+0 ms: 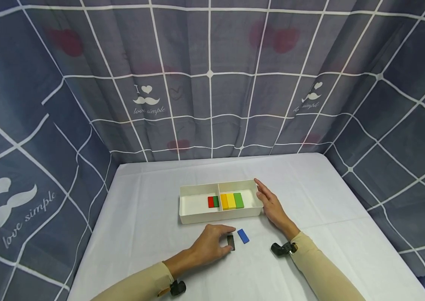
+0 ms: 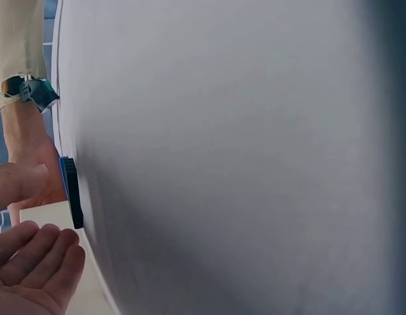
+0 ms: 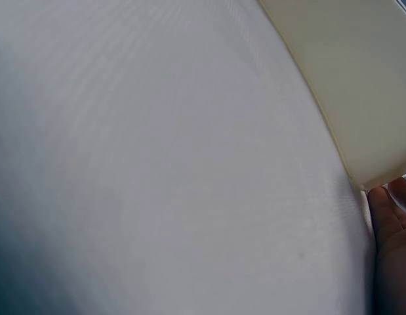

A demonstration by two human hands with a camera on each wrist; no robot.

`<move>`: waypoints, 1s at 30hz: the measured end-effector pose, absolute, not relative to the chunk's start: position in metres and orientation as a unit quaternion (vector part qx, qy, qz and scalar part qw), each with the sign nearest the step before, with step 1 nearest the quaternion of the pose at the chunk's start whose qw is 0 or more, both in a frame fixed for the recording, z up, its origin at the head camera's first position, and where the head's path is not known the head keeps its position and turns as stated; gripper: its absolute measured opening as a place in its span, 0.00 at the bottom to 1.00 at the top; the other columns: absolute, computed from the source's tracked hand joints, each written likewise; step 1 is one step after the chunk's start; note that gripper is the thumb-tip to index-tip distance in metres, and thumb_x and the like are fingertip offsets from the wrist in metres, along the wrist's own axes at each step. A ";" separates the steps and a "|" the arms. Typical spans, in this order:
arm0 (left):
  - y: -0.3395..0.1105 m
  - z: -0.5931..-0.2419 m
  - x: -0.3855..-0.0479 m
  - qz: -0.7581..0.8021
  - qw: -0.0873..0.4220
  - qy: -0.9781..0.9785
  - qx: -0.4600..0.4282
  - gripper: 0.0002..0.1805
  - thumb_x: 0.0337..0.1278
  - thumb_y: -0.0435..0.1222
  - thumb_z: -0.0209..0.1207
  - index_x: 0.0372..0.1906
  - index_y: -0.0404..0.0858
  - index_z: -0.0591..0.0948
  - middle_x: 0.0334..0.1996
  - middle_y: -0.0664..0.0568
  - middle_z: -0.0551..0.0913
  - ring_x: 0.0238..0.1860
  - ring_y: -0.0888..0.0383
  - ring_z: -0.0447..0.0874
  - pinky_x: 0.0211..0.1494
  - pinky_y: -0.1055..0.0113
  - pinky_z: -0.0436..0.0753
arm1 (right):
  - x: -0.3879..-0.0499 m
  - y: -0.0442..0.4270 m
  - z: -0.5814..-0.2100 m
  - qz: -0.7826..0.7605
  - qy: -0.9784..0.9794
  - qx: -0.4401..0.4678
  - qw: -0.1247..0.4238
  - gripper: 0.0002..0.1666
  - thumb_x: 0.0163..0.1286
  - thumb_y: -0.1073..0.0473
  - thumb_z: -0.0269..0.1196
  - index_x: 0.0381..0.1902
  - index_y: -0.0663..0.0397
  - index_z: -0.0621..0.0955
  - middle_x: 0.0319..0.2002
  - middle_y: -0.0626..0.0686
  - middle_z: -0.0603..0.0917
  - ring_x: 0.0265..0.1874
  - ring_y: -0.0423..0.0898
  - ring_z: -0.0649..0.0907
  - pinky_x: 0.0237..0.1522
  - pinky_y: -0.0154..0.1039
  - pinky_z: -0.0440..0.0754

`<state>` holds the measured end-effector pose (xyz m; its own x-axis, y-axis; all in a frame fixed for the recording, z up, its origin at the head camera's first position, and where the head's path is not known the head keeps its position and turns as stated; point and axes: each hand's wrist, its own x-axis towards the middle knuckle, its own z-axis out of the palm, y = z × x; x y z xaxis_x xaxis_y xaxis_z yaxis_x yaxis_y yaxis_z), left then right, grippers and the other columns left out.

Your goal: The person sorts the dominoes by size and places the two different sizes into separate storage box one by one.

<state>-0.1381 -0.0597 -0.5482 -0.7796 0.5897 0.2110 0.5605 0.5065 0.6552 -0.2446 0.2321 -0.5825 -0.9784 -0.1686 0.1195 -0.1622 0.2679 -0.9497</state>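
My left hand [image 1: 209, 246] is spread around a small dark block [image 1: 231, 242] lying on the white cloth. Its thumb and fingers stand apart, and in the left wrist view a gap shows between them and the dark block [image 2: 72, 191]. Just right of that block lies a blue block [image 1: 243, 235]. Behind them is a cream two-compartment box [image 1: 212, 217]. My right hand [image 1: 273, 206] rests against the box's right end with fingers extended; the right wrist view shows those fingers [image 3: 385, 220] at the box corner.
Inside the box's left compartment, a red block [image 1: 210, 202] and a dark green block [image 1: 216, 201] sit by the divider. Orange [image 1: 224, 202], yellow [image 1: 231, 201] and light green [image 1: 238, 200] blocks stand side by side in the right compartment. A checked curtain [image 1: 189, 96] hangs behind the table.
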 end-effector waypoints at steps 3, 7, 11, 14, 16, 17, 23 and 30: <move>-0.059 -0.549 -0.138 0.363 0.022 0.871 0.329 0.27 0.55 0.31 0.80 0.62 0.33 0.88 0.59 0.47 0.92 0.62 0.56 0.91 0.65 0.66 0.88 | -0.245 0.232 -0.583 -0.597 0.796 -0.105 0.003 0.32 0.92 0.53 0.50 0.88 0.38 0.64 0.86 0.62 0.62 0.87 0.65 0.59 0.87 0.66 0.54; -0.059 -0.548 -0.138 0.357 0.033 0.872 0.332 0.28 0.55 0.31 0.81 0.63 0.33 0.88 0.59 0.47 0.92 0.63 0.55 0.91 0.65 0.66 0.88 | -0.245 0.232 -0.583 -0.595 0.797 -0.102 0.004 0.32 0.92 0.52 0.50 0.88 0.37 0.64 0.87 0.61 0.62 0.87 0.64 0.59 0.87 0.66 0.54; -0.057 -0.548 -0.137 0.349 0.045 0.876 0.330 0.29 0.55 0.31 0.81 0.64 0.34 0.88 0.60 0.48 0.92 0.63 0.56 0.90 0.66 0.67 0.87 | -0.244 0.232 -0.583 -0.592 0.799 -0.100 0.003 0.32 0.92 0.52 0.50 0.88 0.36 0.64 0.86 0.61 0.63 0.87 0.64 0.60 0.87 0.66 0.54; -0.056 -0.548 -0.137 0.338 0.051 0.882 0.326 0.29 0.56 0.31 0.81 0.64 0.35 0.88 0.60 0.49 0.91 0.64 0.58 0.89 0.66 0.68 0.87 | -0.244 0.232 -0.582 -0.592 0.800 -0.102 0.002 0.32 0.92 0.52 0.50 0.88 0.37 0.64 0.86 0.62 0.63 0.87 0.64 0.60 0.87 0.66 0.54; -0.054 -0.548 -0.137 0.331 0.052 0.885 0.324 0.29 0.56 0.32 0.81 0.64 0.36 0.88 0.60 0.49 0.92 0.63 0.59 0.89 0.66 0.68 0.87 | -0.244 0.232 -0.582 -0.591 0.800 -0.102 0.002 0.32 0.92 0.51 0.50 0.88 0.37 0.64 0.86 0.62 0.63 0.87 0.64 0.60 0.87 0.66 0.55; -0.054 -0.548 -0.136 0.328 0.051 0.886 0.323 0.29 0.56 0.31 0.81 0.64 0.36 0.88 0.60 0.49 0.92 0.63 0.59 0.90 0.66 0.68 0.87 | -0.244 0.232 -0.583 -0.591 0.800 -0.102 0.002 0.32 0.92 0.51 0.50 0.88 0.36 0.64 0.86 0.62 0.63 0.87 0.64 0.60 0.87 0.66 0.55; -0.051 -0.548 -0.136 0.307 0.042 0.894 0.323 0.28 0.56 0.30 0.80 0.63 0.36 0.88 0.59 0.49 0.92 0.62 0.59 0.90 0.66 0.68 0.87 | -0.245 0.232 -0.583 -0.589 0.802 -0.098 0.003 0.32 0.92 0.51 0.50 0.88 0.36 0.64 0.86 0.62 0.64 0.86 0.64 0.61 0.86 0.66 0.56; -0.050 -0.548 -0.136 0.298 0.031 0.896 0.327 0.27 0.56 0.29 0.80 0.62 0.36 0.89 0.58 0.50 0.92 0.61 0.59 0.91 0.64 0.69 0.88 | -0.244 0.231 -0.581 -0.597 0.796 -0.103 0.015 0.33 0.92 0.53 0.49 0.89 0.37 0.61 0.87 0.62 0.61 0.87 0.65 0.59 0.86 0.66 0.55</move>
<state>-0.1360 -0.0499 -0.5475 -0.7839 0.6050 0.1395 0.5683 0.6088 0.5535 -0.2438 0.2314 -0.5809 -0.9782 -0.1821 0.1003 -0.1473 0.2664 -0.9525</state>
